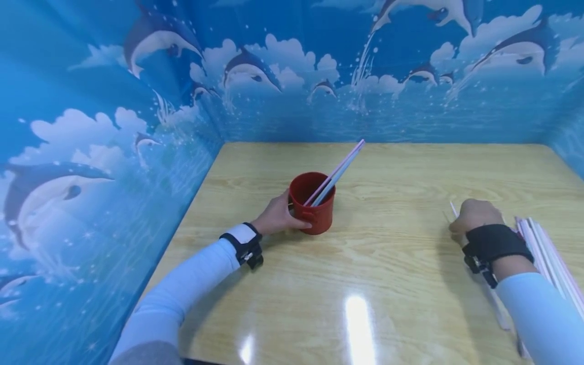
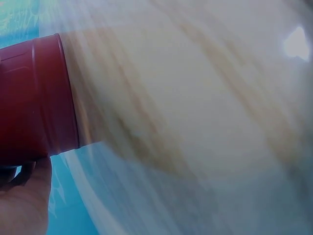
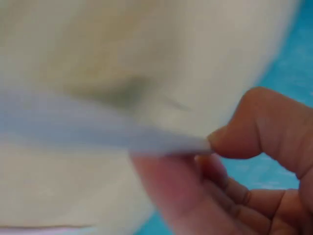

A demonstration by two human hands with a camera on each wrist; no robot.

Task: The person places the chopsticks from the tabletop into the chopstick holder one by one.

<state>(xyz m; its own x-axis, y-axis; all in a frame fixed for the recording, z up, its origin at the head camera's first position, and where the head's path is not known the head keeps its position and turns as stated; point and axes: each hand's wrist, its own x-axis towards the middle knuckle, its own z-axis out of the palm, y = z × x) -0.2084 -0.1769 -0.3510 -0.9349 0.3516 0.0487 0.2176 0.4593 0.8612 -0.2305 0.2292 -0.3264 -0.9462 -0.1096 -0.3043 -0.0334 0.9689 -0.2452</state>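
My left hand [image 1: 279,215] grips the side of a red bucket-shaped cup [image 1: 319,219] that stands upright on the table. A few thin pink and pale blue sticks [image 1: 336,173] lean out of the cup toward the upper right. In the left wrist view, the thumb [image 2: 30,208] lies against the red wall of the cup [image 2: 36,98]. Over the table's right side, my right hand [image 1: 477,219] pinches a slender pale blue stick [image 3: 88,125] between thumb and fingertips. Blur hides whether it is a straw or a chopstick.
A bundle of pale pink and white sticks [image 1: 547,253] lies along the right side, partly under my right forearm. Blue dolphin-print sheeting [image 1: 283,116] walls the wooden table [image 1: 392,253] at the back and sides. Light glares off the front of the tabletop.
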